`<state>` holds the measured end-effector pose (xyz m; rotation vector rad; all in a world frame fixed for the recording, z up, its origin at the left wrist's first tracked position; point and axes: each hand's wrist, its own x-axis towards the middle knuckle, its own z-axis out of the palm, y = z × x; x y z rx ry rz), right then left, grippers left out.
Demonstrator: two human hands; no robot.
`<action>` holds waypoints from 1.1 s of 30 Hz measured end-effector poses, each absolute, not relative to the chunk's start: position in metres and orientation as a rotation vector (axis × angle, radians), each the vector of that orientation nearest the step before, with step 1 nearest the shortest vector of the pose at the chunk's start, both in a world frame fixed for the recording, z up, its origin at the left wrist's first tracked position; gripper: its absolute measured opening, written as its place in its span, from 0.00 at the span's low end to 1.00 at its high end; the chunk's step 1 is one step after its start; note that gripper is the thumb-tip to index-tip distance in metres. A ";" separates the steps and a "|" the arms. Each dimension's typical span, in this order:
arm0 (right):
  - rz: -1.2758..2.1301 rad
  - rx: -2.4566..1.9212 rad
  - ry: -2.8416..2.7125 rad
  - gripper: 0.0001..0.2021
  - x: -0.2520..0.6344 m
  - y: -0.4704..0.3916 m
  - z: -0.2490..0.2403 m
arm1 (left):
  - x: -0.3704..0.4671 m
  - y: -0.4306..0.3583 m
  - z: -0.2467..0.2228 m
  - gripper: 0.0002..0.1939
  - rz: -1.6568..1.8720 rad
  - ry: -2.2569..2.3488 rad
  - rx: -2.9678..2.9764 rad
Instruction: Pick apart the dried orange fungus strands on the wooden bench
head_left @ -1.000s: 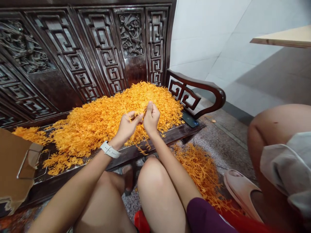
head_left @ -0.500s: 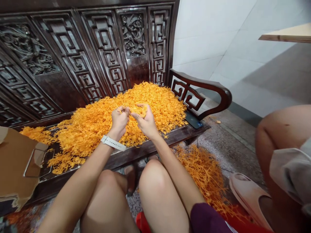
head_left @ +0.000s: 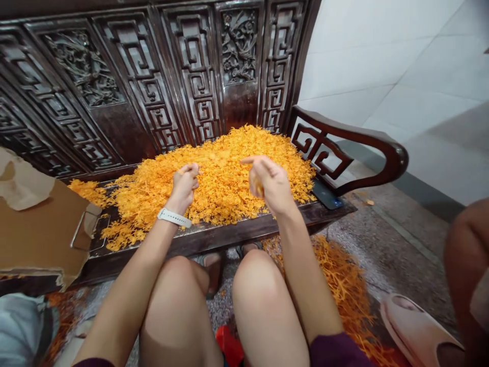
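Note:
A broad heap of orange-yellow branching sprigs [head_left: 229,199] covers much of the dark wooden bench seat. Above its left part is my left hand [head_left: 184,186], with a pale watch band on the wrist. Its thumb and forefinger are pinched together; whatever lies between them is too small to make out. My right hand [head_left: 272,186] hovers over the right side of the heap, apart from the left. Its forefinger points left while the other fingers curl round some orange pieces [head_left: 259,189], partly hidden and blurred.
A carved backrest [head_left: 141,76] rises behind the heap. At the right are a curved armrest [head_left: 367,137] and a dark phone [head_left: 326,196]. An open cardboard box [head_left: 42,229] stands left. Orange strands [head_left: 340,275] cover the floor, near another person's leg [head_left: 468,255] and pink slipper [head_left: 416,321].
My hands, close together before, have moved apart, the right one going right and its fingers curling in. The view has shifted left, showing more of the box and pale cloth at lower left.

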<state>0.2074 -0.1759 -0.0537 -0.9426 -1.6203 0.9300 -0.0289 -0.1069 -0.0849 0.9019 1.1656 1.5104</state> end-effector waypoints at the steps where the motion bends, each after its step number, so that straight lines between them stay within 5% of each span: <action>1: 0.701 -1.114 -1.558 0.31 0.209 -0.161 -0.062 | -0.028 -0.111 -0.086 0.09 1.453 1.172 1.031; 5: 0.290 -1.451 -1.555 0.39 0.209 -0.125 -0.094 | -0.020 -0.121 -0.082 0.16 1.268 1.177 1.609; 11: 0.825 -0.953 -1.785 0.25 0.188 -0.139 -0.110 | -0.007 -0.124 -0.078 0.19 0.985 1.015 2.020; 19: 0.865 -0.759 -1.531 0.21 0.180 -0.137 -0.114 | 0.003 -0.138 -0.065 0.18 0.861 1.072 2.320; 33: 0.905 -0.735 -0.870 0.21 0.171 -0.140 -0.105 | 0.064 -0.146 -0.092 0.16 1.256 0.937 1.707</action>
